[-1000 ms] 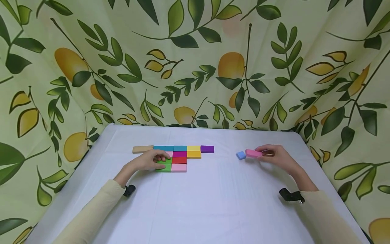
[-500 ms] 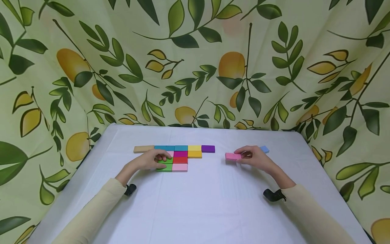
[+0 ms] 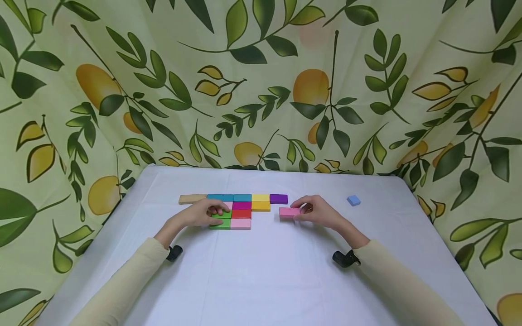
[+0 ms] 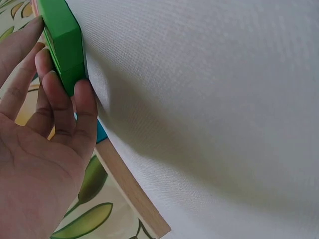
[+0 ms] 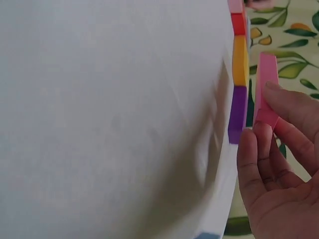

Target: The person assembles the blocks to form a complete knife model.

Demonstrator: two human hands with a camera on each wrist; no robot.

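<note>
In the head view, my left hand (image 3: 205, 213) rests at the left edge of a flat array of coloured blocks, its fingertips touching two green blocks (image 3: 220, 224). The left wrist view shows fingers and thumb lightly bent against the end of a green block (image 4: 65, 35). My right hand (image 3: 320, 212) pinches a pink block (image 3: 287, 213) by its right end between thumb and fingers. That block hovers to the right of a red block (image 3: 241, 213), below a purple block (image 3: 279, 199) and a yellow block (image 3: 260, 207). A light pink block (image 3: 240, 223) sits at the array's lower right.
A small blue block (image 3: 353, 200) lies alone at the right. A wooden block (image 3: 192, 199) ends the top row at the left, beside teal blocks (image 3: 220, 198). All lie on a white-covered table (image 3: 261, 280), with a leaf-patterned curtain (image 3: 261, 81) behind.
My right hand has carried the pink block leftward, away from the small blue block and close to the array. My left hand stays at the green blocks.
</note>
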